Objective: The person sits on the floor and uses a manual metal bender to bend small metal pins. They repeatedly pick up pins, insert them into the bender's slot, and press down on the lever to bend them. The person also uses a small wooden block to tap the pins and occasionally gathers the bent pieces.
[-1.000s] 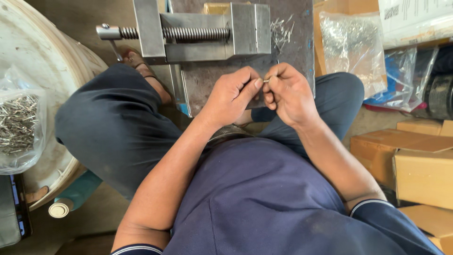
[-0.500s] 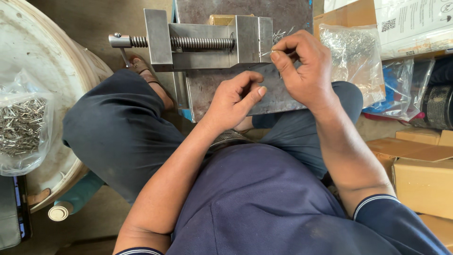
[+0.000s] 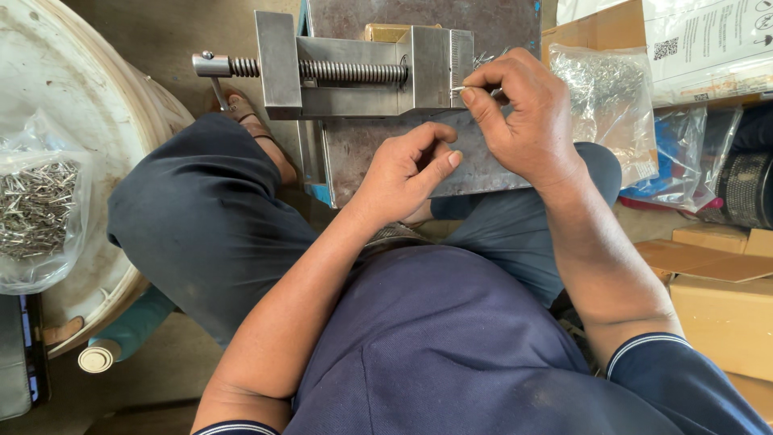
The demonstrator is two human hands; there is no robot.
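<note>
R hand (image 3: pixel 527 121) has moved up from the lap to the vise (image 3: pixel 362 68), thumb & forefinger pinching a small metal pin (image 3: pixel 460 88) right at the jaw face. L hand (image 3: pixel 407 165) stays below, fingers curled, thumb out, holding nothing I can see. Pin looks about ready to seat.

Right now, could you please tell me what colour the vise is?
The vise is plain grey bare metal, seen best in the head view.

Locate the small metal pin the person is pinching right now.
In the head view, upper middle: the small metal pin is pinched in the right hand, its tip at the metal vise, above the left hand.
</note>
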